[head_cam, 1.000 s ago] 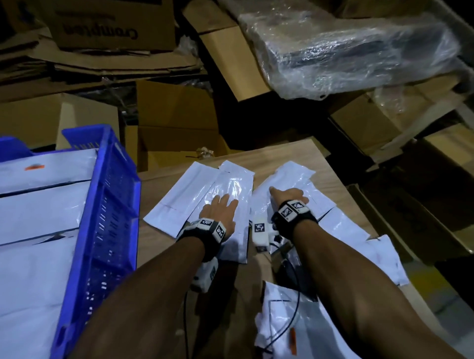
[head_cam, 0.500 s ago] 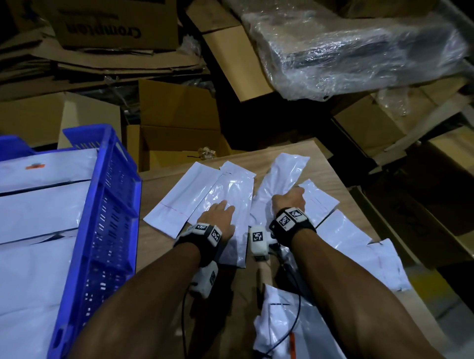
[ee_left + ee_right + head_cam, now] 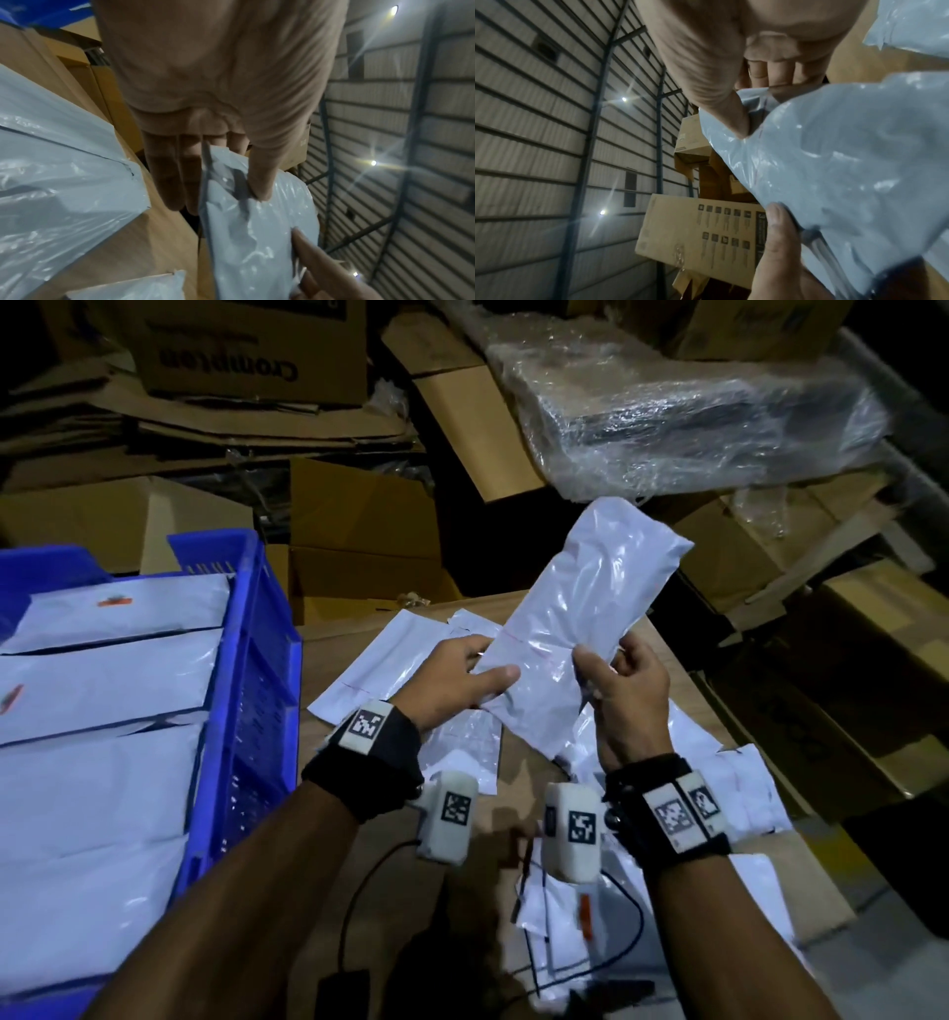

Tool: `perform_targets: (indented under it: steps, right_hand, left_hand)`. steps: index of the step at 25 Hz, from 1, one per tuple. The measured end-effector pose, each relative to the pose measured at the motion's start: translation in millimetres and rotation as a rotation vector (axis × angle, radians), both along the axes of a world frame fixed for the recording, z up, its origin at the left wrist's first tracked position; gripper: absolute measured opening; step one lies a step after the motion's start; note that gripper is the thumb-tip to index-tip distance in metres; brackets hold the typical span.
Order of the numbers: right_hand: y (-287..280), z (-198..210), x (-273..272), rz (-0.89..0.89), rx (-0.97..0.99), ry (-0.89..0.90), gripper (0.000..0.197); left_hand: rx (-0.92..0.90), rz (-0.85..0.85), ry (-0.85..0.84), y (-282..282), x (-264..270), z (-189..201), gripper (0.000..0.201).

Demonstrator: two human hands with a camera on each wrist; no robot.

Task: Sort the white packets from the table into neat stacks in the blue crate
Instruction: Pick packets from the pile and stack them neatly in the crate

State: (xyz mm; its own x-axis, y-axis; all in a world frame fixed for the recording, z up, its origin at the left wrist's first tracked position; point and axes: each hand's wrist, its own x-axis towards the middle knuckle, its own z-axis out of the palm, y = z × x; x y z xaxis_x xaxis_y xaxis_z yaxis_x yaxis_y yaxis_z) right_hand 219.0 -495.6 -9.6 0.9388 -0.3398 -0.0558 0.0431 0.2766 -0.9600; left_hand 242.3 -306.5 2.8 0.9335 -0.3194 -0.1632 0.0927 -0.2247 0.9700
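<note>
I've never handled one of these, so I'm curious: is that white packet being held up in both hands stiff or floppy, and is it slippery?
The white packet is probably soft but padded: it stands up from the left hand and right hand without drooping, though its film wrinkles. Its glossy surface suggests slipperiness. It dents under the left thumb, so it likely isn't rigid.

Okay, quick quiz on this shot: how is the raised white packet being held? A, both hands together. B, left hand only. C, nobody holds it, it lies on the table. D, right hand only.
A: the left hand and the right hand each grip the lower end of the raised white packet, above the table.
</note>
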Motion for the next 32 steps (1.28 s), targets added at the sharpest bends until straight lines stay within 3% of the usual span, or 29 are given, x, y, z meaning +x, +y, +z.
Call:
perform_targets:
  steps: [2, 4, 9, 16, 18, 22, 29, 32]
  right_hand:
    - [11.8, 12.6, -16.0, 0.062, 0.05, -0.024, 0.041]
    - [27.2, 24.6, -31.5, 0.159, 0.077, -0.038, 0.048]
    - [71.1, 37.9, -64.3, 0.324, -0.019, -0.063, 0.072]
    - [126.7, 50.4, -86.5, 0.315, -0.043, -0.109, 0.07]
    - [139.8, 48.2, -96.6, 0.336, -0.098, -0.105, 0.072]
    - [164.8, 35.6, -121.5, 0.471, -0.228, -0.03, 0.077]
    - [189.9, 23.1, -142.6, 0.597, -0.27, 0.034, 0.074]
    - [187.3, 24.6, -133.8, 0.613, -0.292, 0.018, 0.071]
  left_hand:
    - [-0.098, 0.035, -0.035, 9.7, -19.0, 14.5, 0.014]
    - [-0.141, 0.076, -0.082, 20.5, -34.9, 27.1, 0.01]
    - [-0.144, 0.102, -0.134, 64.5, -65.9, 45.7, 0.02]
    - [-0.125, -0.058, -0.123, 141.1, -97.9, 67.2, 0.05]
    - [-0.131, -0.065, -0.104, 159.4, -103.9, 72.1, 0.048]
    - [-0.21, 0.035, -0.142, 175.8, -100.8, 87.5, 0.031]
    - [-0.238, 0.266, -0.2, 192.3, -86.2, 102.4, 0.004]
    - [-0.22, 0.388, -0.238, 196.1, -81.5, 102.9, 0.014]
